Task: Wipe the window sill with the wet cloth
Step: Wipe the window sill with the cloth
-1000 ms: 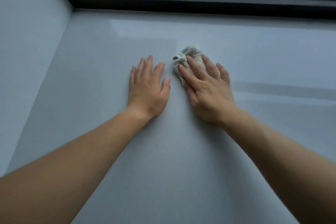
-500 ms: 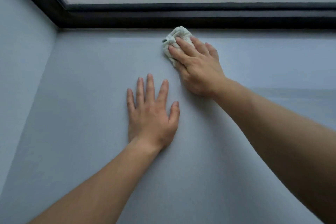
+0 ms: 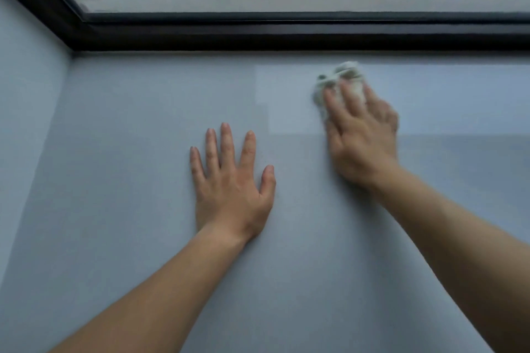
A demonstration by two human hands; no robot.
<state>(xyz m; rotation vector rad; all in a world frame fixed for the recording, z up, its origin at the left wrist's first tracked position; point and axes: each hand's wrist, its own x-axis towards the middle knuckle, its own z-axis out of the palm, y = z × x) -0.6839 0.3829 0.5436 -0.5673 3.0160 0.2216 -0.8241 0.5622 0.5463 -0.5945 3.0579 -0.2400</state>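
A small crumpled pale grey-green cloth [image 3: 338, 77] lies on the wide grey window sill [image 3: 129, 152], a little in front of the dark window frame. My right hand [image 3: 361, 135] presses down on the cloth with straight fingers laid over it; hand and cloth are motion-blurred, and most of the cloth is hidden beneath the fingers. My left hand [image 3: 232, 180] rests flat on the sill with fingers spread, to the left of the right hand and nearer to me, holding nothing.
The black window frame [image 3: 286, 34] runs along the far edge of the sill. A grey side wall [image 3: 25, 109] closes the sill on the left. Trees and parked cars show through the glass.
My right hand has slid the cloth from near the frame at centre to the right and slightly back toward me. The left hand has stayed flat on the sill.
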